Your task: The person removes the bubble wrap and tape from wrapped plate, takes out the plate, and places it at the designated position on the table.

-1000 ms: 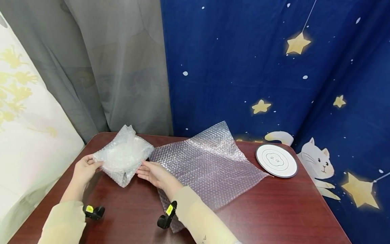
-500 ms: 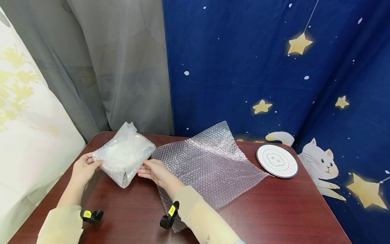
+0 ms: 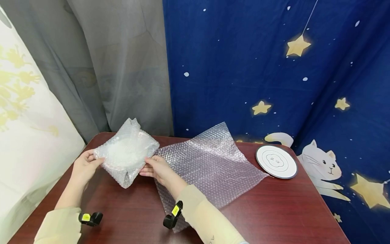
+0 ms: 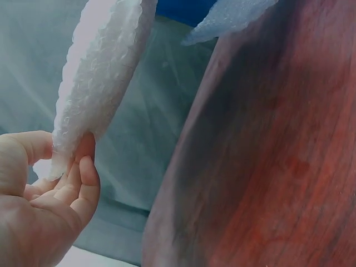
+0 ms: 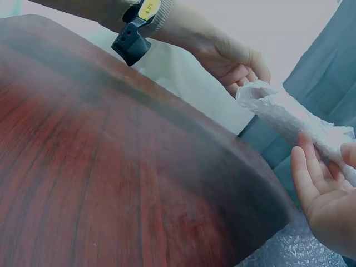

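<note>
Head view. Table (image 3: 274,213), dark red wood grain, beneath a bubble-wrap sheet (image 3: 207,166), spread out with its far corner raised. Behind the sheet: grey curtain (image 3: 134,67) leftward, star-and-cat-printed navy curtain (image 3: 213,51) rightward. Far left of the sheet: white curtain (image 3: 24,135), yellow print. At the sheet's right corner: white dark-rimmed plate (image 3: 276,161); contact unclear. Left of the sheet: bubble-wrapped parcel (image 3: 126,152), its side edge overlapping the sheet in view; left hand (image 3: 84,166) and right hand (image 3: 160,171) pinch opposite edges. Right sleeve (image 3: 210,220) hides part of the sheet's near edge.

Left wrist view. Left thumb and fingers pinch a parcel corner, clear of the table; sheet beyond.

Right wrist view. Parcel raised, right fingers beneath, thumb above; sheet below the right hand.
</note>
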Demonstrator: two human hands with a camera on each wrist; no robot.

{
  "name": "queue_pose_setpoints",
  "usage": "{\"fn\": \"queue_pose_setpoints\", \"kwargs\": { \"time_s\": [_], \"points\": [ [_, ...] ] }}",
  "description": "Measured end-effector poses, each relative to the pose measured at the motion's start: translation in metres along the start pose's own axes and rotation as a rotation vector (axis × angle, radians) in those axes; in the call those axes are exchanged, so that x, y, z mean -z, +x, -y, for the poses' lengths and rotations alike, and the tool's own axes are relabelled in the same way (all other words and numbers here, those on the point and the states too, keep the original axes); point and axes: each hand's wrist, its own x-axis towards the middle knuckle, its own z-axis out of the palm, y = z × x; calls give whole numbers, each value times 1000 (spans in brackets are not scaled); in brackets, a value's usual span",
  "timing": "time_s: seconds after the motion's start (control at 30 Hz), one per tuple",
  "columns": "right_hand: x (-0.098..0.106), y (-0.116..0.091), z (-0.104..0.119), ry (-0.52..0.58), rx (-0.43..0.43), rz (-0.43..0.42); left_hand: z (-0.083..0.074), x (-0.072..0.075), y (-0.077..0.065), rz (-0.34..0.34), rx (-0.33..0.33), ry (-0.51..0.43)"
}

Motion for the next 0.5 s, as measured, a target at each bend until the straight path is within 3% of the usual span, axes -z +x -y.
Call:
{"fn": "queue_pose_setpoints", "kwargs": {
  "time_s": [0.5],
  "points": [
    [17, -13, 10, -41, 23, -66, -10, -17, -5, 42, -42, -37]
  ]
}}
